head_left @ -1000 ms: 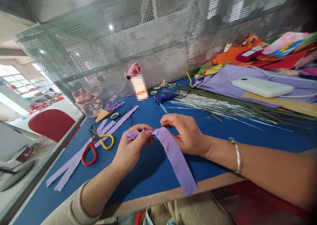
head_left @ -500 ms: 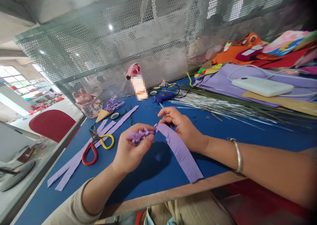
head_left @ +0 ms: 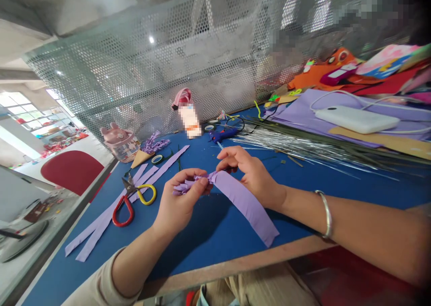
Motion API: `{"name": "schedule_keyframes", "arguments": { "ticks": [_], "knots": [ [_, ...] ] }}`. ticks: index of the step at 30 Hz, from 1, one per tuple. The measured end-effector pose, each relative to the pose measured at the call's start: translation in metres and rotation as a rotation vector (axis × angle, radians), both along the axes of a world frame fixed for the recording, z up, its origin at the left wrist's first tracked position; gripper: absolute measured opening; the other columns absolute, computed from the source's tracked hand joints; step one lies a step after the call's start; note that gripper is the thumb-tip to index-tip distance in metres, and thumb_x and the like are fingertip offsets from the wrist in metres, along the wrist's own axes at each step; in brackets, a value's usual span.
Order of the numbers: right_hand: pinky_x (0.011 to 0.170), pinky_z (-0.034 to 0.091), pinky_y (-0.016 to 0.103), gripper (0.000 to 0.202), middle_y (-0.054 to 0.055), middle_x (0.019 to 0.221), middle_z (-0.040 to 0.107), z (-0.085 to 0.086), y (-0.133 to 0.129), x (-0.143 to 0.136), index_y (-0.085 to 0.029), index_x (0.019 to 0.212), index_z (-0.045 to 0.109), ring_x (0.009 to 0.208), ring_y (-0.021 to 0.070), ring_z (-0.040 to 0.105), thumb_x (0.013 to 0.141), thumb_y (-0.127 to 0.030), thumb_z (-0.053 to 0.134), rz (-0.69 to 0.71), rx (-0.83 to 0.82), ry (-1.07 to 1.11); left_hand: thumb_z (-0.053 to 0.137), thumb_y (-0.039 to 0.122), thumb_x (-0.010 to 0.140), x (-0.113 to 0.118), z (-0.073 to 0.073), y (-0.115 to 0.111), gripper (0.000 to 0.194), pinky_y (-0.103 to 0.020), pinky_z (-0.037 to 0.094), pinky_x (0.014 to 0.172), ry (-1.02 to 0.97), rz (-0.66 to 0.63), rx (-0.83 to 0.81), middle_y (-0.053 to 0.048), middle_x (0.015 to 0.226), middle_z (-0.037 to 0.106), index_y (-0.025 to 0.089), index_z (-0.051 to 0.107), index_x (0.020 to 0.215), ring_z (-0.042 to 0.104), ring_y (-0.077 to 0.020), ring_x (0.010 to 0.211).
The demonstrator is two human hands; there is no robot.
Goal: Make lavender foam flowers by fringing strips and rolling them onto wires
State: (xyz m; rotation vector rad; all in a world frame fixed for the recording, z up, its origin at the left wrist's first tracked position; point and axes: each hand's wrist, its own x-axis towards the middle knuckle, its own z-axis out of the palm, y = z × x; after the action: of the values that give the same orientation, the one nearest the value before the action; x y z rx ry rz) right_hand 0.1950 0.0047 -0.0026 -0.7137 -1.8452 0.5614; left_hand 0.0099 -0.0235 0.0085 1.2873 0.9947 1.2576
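Observation:
Between thumb and fingers, my left hand [head_left: 180, 200] pinches a rolled, fringed bundle of purple paper [head_left: 183, 188]. From it a fringed purple paper strip [head_left: 247, 200] runs out to the right and droops toward the table's front edge. My right hand [head_left: 254, 176] is closed at the near end of that strip, its thumb and fingertips partly hidden behind the paper. Left of my hands, scissors [head_left: 136, 194] with one red and one yellow handle lie spread on several loose purple strips [head_left: 94, 227].
A blue glue gun [head_left: 224, 134] lies beyond my right hand, near a bundle of silvery stems [head_left: 279, 140]. At the right, a white power bank [head_left: 357, 118] rests on purple sheets. A pink-lidded cup [head_left: 119, 142] and a tape roll [head_left: 157, 159] stand at the back left.
The fringed bundle has turned in my left fingers, and its loose ends now point left. The strip's free end has shifted slightly right. My right hand stays close to the bundle.

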Motion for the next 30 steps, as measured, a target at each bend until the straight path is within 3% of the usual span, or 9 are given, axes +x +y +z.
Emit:
{"name": "schedule_keyframes", "arguments": {
  "ticks": [5,11,15,18,22,24,27,30],
  "knots": [
    [0.064,0.045,0.028,0.035,0.002,0.082,0.070,0.004,0.000,-0.002,-0.023,0.102,0.041,0.065,0.0134,0.057,0.079,-0.036,0.064,0.079,-0.215,0.118,0.076,0.030,0.070,-0.007,0.002,0.005,0.017,-0.017,0.053,0.067,0.106,0.005,0.087,-0.001,0.074,0.071,0.018,0.072,0.082,0.064,-0.0084,0.067],
    [0.061,0.045,0.027,0.041,-0.001,0.079,0.067,0.006,0.001,-0.002,-0.023,0.101,0.038,0.064,0.0129,0.057,0.076,-0.035,0.068,0.109,-0.340,0.140,0.072,0.025,0.074,-0.005,0.000,0.002,0.010,-0.018,0.052,0.067,0.253,-0.008,0.237,-0.002,0.079,0.073,0.019,0.073,0.081,0.065,-0.0101,0.070],
    [0.063,0.046,0.026,0.038,0.000,0.080,0.067,0.008,0.005,0.005,-0.023,0.105,0.040,0.068,0.0140,0.060,0.079,-0.033,0.065,0.161,-0.262,0.014,0.070,0.025,0.076,-0.012,0.003,0.008,0.012,-0.023,0.054,0.069,0.373,-0.058,0.319,-0.007,0.085,0.074,0.017,0.073,0.083,0.067,-0.0145,0.075],
    [0.074,0.046,0.029,0.042,0.002,0.092,0.069,0.012,0.014,0.016,-0.023,0.114,0.044,0.080,0.0158,0.062,0.076,-0.019,0.062,0.165,-0.117,-0.204,0.069,0.025,0.077,-0.027,0.003,0.024,0.016,-0.028,0.054,0.074,0.533,-0.207,0.360,-0.009,0.090,0.073,0.018,0.074,0.090,0.067,-0.0175,0.081],
    [0.077,0.046,0.030,0.057,0.006,0.119,0.062,0.014,0.031,0.031,-0.024,0.122,0.044,0.092,0.0181,0.060,0.069,-0.008,0.057,0.004,-0.016,-0.335,0.059,0.019,0.082,-0.050,-0.008,0.048,0.019,-0.030,0.052,0.080,0.809,-0.424,0.577,-0.010,0.098,0.071,0.022,0.074,0.094,0.064,-0.0177,0.090],
    [0.070,0.046,0.028,0.042,0.007,0.109,0.064,0.014,0.038,0.035,-0.021,0.113,0.050,0.084,0.0173,0.060,0.072,-0.015,0.059,-0.121,-0.017,-0.342,0.054,0.013,0.082,-0.058,-0.012,0.053,0.028,-0.030,0.050,0.082,0.942,-0.476,0.646,-0.010,0.103,0.069,0.024,0.073,0.099,0.062,-0.0169,0.092],
    [0.057,0.041,0.025,0.013,0.002,0.076,0.065,0.015,0.049,0.037,-0.019,0.087,0.055,0.062,0.0136,0.056,0.080,-0.030,0.058,-0.316,-0.055,-0.356,0.048,0.001,0.077,-0.064,-0.011,0.051,0.047,-0.032,0.047,0.092,1.033,-0.534,0.623,-0.008,0.119,0.063,0.027,0.069,0.109,0.058,-0.0178,0.107],
    [0.053,0.038,0.025,0.016,-0.001,0.062,0.063,0.018,0.068,0.037,-0.019,0.076,0.055,0.053,0.0123,0.054,0.085,-0.033,0.054,-0.355,-0.107,-0.513,0.050,-0.003,0.067,-0.067,-0.005,0.042,0.062,-0.039,0.040,0.102,1.083,-0.583,0.542,-0.006,0.138,0.050,0.031,0.064,0.118,0.046,-0.0232,0.126]
  ]
}}
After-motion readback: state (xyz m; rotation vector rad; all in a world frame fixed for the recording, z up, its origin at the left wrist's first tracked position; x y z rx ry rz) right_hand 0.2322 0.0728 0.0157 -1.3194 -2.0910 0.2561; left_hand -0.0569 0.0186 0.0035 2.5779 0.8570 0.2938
